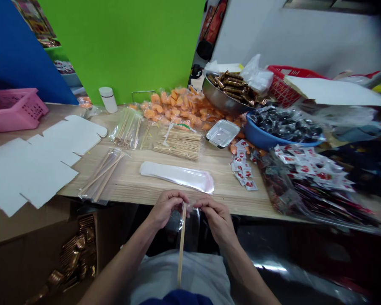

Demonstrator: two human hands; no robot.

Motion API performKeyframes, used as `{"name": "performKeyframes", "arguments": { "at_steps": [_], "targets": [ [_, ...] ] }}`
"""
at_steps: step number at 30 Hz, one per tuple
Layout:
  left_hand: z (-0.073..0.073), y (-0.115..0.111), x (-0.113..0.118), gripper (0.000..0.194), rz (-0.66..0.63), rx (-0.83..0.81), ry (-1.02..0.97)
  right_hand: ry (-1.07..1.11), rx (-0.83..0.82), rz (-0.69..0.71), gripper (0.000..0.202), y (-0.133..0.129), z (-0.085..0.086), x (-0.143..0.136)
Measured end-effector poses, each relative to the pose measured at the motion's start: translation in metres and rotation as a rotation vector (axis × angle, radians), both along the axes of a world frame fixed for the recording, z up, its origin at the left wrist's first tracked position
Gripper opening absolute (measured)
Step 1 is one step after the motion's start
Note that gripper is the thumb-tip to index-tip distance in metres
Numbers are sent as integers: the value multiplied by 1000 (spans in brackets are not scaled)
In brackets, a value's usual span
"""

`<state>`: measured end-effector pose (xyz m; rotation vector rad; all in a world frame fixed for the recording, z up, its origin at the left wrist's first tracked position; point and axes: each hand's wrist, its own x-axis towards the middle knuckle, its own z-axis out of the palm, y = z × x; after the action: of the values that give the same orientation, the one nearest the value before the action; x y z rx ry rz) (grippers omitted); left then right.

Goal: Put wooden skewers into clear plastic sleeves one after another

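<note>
Just in front of the table edge, my left hand (165, 209) is closed on the top of a narrow clear plastic bag (190, 231). A pale wooden stick (181, 250) hangs lengthwise at the bag, pointing down toward my lap; whether it is a single stick or a few together I cannot tell. To the right, my right hand (217, 218) pinches the bag's upper edge between thumb and fingertips. On the table beyond my hands lies a flat stack of clear plastic sleeves (178, 176).
Filled stick bags (103, 173) lie at left, beside white card sheets (34, 165). Behind are a stick bundle (179, 142), orange wrapped pieces (174, 106), a foil tray (222, 133), a blue basin (273, 137) and white-red sachets (243, 167). An open carton (103, 228) stands below left.
</note>
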<state>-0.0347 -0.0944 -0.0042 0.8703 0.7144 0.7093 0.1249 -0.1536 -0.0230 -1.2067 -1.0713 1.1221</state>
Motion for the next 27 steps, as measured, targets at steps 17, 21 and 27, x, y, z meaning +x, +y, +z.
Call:
{"name": "performKeyframes", "arguments": {
  "at_steps": [17,21,27],
  "targets": [
    [29,93,-96,31,351,559,619,-742,185,31,9,133,32,19],
    [36,142,-141,34,454,736,1053,-1090,112,50,18,201,39,17],
    [34,133,-132,40,463,1007,1352,-1298,-20,179,17,239,24,10]
  ]
}}
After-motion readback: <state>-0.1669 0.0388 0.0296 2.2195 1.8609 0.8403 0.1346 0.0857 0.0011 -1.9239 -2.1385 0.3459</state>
